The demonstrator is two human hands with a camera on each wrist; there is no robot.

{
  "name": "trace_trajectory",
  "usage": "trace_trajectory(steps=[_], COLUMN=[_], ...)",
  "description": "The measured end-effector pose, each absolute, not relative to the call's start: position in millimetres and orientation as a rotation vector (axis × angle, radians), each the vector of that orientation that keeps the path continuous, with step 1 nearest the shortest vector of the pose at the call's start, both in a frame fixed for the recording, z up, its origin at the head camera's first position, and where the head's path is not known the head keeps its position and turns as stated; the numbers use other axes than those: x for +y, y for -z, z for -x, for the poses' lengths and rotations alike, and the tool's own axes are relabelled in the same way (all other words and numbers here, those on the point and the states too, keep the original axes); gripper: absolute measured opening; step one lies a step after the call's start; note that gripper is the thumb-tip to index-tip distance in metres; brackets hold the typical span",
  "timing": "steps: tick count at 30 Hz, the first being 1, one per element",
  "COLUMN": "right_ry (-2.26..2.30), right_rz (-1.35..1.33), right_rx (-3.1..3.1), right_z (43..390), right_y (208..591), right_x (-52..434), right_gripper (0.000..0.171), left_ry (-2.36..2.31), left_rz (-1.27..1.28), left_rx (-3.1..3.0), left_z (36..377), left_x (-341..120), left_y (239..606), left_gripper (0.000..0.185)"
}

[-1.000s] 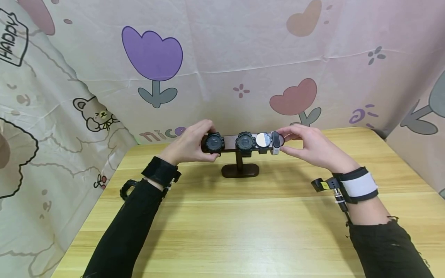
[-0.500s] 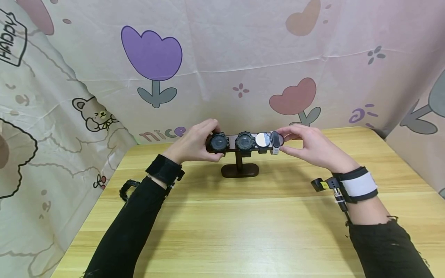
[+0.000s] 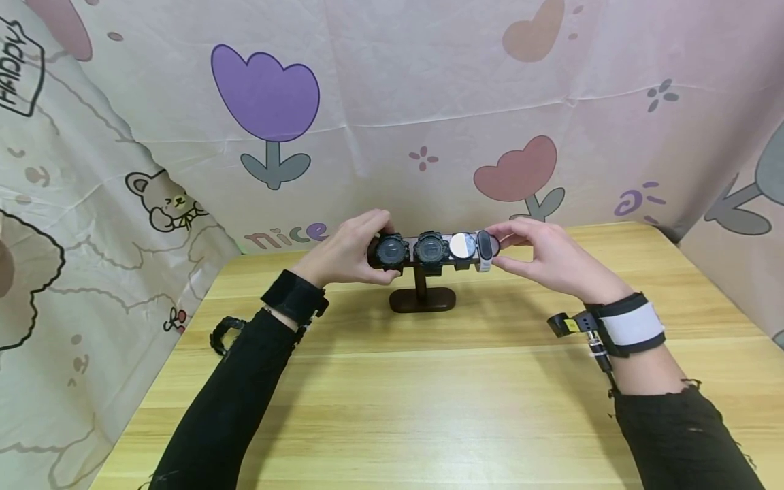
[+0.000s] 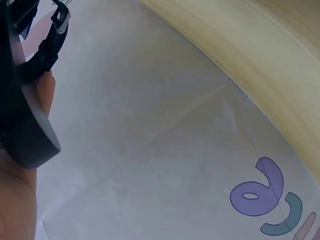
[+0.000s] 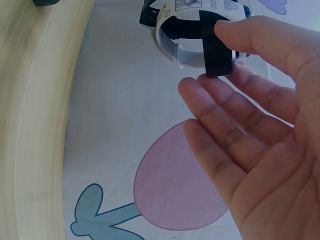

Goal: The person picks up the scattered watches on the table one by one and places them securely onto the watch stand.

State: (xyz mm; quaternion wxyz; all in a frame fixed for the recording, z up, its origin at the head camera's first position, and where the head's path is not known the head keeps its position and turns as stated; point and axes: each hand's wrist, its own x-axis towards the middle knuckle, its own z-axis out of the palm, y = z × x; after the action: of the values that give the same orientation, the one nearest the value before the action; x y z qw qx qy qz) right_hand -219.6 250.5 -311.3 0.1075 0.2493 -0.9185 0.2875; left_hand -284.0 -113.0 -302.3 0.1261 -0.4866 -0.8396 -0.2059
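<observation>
Cartoon-printed cloth [image 3: 392, 102] walls surround a light wooden table [image 3: 429, 395].

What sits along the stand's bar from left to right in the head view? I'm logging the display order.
Left hand → black watch it grips → second black watch → silver-faced watch → white-strapped band → right hand.

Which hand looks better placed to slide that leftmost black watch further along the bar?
Probably the left hand: it grips the leftmost black watch, while the right hand steadies the bar at the far end.
</observation>
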Motion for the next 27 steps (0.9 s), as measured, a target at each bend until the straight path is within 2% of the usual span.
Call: trace_trajectory(steps=[27], right_ry=[-0.853], right_rz=[-0.727], right_rx=[-2.716], right_z=[219.7], right_y=[310.8], right_x=[250.6], right_gripper=[0.049], left_ry=[0.599], left_rz=[1.436], left_rx=[-2.441], left_z=[283.7], left_x=[-108.9], left_y=[304.7], left_gripper=[0.055])
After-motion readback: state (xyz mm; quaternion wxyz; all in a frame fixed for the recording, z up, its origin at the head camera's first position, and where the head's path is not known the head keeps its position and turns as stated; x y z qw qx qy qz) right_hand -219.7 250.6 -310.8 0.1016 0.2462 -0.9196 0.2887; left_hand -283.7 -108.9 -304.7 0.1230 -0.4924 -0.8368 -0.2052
